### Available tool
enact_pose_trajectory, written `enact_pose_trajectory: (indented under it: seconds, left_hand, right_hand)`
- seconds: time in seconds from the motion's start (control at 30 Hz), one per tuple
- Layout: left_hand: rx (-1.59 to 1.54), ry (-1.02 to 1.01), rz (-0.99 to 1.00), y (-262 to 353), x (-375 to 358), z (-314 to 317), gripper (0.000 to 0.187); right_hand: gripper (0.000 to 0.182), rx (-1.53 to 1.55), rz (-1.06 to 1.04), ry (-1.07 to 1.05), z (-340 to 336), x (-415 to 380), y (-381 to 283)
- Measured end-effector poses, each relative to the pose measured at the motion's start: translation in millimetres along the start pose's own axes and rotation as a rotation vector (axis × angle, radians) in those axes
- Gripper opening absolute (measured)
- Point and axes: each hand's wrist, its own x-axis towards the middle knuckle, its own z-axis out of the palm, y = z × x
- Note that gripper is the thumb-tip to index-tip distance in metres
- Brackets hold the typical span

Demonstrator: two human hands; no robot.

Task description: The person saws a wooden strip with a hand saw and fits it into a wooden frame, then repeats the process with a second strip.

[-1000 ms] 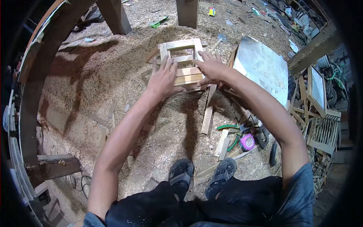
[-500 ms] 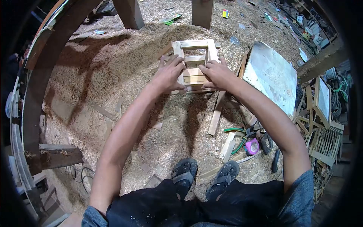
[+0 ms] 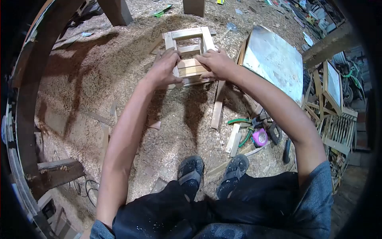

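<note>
A small frame of pale wood (image 3: 188, 33), with upright sides and several cross rails, stands on the shavings ahead of me. My left hand (image 3: 164, 68) is closed around its left near corner, thumb toward me and fingers over the top. On the opposite near corner, my right hand (image 3: 217, 65) grips the frame in much the same way. Between my hands the near rails (image 3: 193, 71) show. The undersides of the frame and some of my fingertips are hidden.
To the right lies a white-topped board (image 3: 274, 59). Nearer me are a pink tape measure (image 3: 260, 137), green-handled pliers (image 3: 239, 120) and loose wood strips (image 3: 217, 109). Dark timber posts (image 3: 115, 12) rise at the back. Sawdust and shavings cover the ground.
The whole view has shifted, so the frame and my hands appear farther left and higher. Both hands keep their hold, and the frame looks slightly turned in view.
</note>
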Motion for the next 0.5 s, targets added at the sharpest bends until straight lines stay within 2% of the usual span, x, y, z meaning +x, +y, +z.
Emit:
enact_pose_trajectory:
  seconds: [0.1, 0.13, 0.23, 0.27, 0.37, 0.4, 0.43, 0.5]
  left_hand:
    - [0.180, 0.032, 0.026, 7, -4, 0, 0.071]
    - [0.200, 0.072, -0.033, 24, -8, -3, 0.073]
    - [0.082, 0.254, 0.081, 42, -10, 0, 0.068]
    - [0.044, 0.333, 0.159, 50, -7, 3, 0.057]
    - [-0.150, 0.444, 0.241, 76, 6, 28, 0.048]
    - [-0.207, 0.500, 0.287, 84, 14, 42, 0.038]
    - [-0.303, 0.453, 0.281, 93, 19, 55, 0.036]
    - [-0.226, 0.429, 0.384, 115, 32, 82, 0.036]
  right_hand:
    - [0.083, -0.014, -0.051, 0.027, 4, -3, 7]
    - [0.084, 0.002, -0.103, 0.079, 1, -6, 10]
    - [0.075, 0.010, -0.092, 0.227, -4, -28, 19]
    - [0.071, -0.044, -0.055, 0.250, -4, -38, 22]
    - [0.060, -0.186, 0.143, 0.260, -25, -89, 14]
    - [0.057, -0.303, 0.172, 0.257, -23, -110, 18]
    - [0.057, -0.327, 0.227, 0.204, -28, -132, 19]
    - [0.058, -0.362, 0.335, 0.095, -43, -177, 11]
